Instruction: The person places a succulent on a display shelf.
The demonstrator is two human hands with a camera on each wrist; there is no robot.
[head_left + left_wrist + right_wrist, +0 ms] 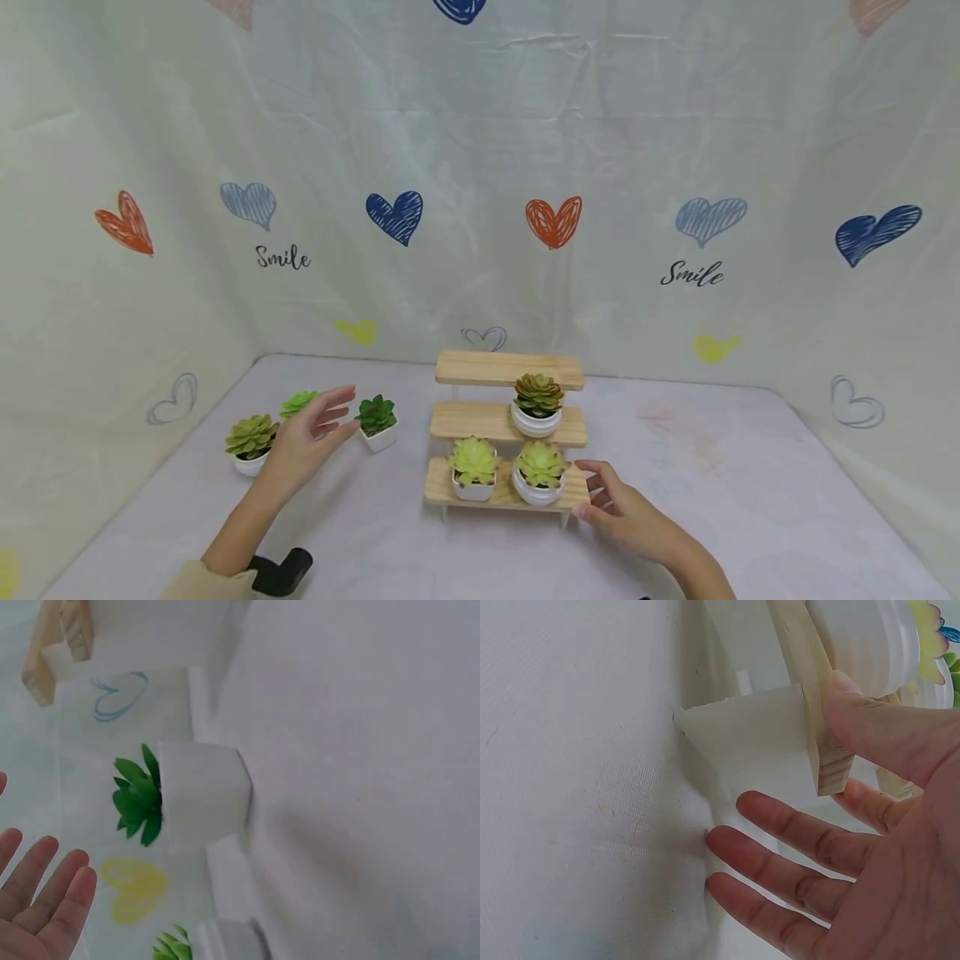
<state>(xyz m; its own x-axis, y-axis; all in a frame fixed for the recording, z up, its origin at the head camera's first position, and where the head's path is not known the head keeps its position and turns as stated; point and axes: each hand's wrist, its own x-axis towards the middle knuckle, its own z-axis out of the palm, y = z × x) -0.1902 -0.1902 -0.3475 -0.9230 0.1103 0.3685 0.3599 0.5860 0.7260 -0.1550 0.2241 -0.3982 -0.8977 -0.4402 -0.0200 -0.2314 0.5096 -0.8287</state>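
Note:
My left hand [303, 437] hovers with its fingers spread near a dark green potted succulent [377, 422] in a square white pot, holding nothing. In the left wrist view its fingers [56, 900] are apart from that pot [204, 796]. My right hand [626, 512] holds the right end of the lowest tier of a three-tier wooden plant stand [506, 423]. Thumb and index finger lie on either side of the board end [829, 761], the other fingers loose. A light green succulent [473, 462] and a pink-tipped one [540, 467] sit on the lowest tier; a brownish-green one [537, 404] stands on the middle tier.
On the left, an olive-green succulent [251, 442] in a round white pot and a bright green one [297, 403] stand behind my left hand and forearm. A white curtain with hearts [480, 275] closes off the table's back and sides. Pale cloth [360, 533] covers the table.

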